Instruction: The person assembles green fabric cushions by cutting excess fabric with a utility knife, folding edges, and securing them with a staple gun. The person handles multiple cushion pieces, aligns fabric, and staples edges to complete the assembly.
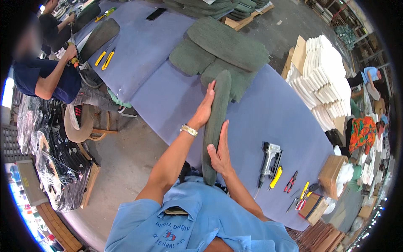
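Observation:
A long dark green fabric-covered cushion [218, 107] stands on its edge between my hands, over the near side of the table. My left hand [204, 108] lies along its left face, fingers stretched toward its far end. My right hand [221, 156] presses the right face closer to my body, the thumb on the edge facing up. Together they hold the cushion; its near end reaches my shirt. Just beyond it, several green cushions [228, 45] lie overlapping on the blue-grey table [268, 110].
To the right lie a staple gun [270, 161], a yellow cutter knife [275, 178], pliers [290, 181] and a cardboard box [332, 176]. White pads [321, 80] are stacked beyond. At left, a co-worker [46, 77] handles a tool beside yellow-handled tools [105, 59]; a phone [156, 14] lies behind.

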Motion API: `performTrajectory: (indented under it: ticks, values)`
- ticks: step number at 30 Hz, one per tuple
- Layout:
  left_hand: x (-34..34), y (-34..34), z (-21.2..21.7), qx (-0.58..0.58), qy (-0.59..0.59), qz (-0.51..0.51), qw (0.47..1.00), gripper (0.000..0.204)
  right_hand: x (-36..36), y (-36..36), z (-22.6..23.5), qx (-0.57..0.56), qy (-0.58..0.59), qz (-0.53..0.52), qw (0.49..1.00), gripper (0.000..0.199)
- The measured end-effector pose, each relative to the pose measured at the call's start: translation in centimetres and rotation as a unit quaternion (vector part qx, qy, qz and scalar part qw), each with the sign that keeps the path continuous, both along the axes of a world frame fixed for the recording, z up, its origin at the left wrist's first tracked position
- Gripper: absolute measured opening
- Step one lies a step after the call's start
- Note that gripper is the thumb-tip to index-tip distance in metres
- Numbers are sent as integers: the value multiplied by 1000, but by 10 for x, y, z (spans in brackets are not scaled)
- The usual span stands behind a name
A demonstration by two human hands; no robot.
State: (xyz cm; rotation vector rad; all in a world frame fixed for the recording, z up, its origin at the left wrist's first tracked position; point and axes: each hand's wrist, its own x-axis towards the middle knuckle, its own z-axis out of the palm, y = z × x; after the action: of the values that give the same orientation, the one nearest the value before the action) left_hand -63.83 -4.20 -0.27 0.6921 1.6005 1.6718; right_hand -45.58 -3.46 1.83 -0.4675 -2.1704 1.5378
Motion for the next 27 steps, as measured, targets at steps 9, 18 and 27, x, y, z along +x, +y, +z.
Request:
performTrajectory:
  ticks: [9,18,27]
  values:
    - [9,9,-23,-20,69,21,997,71,-126,111,6,-150,68,-35,986,72]
    - [77,-63,-48,-2,-19,96,995,67,-45,32,-73,-459,108,28,881,60]
    - [-14,-83,36,100,-36,221,969,79,-162,38,6,-222,-14,107,969,68]
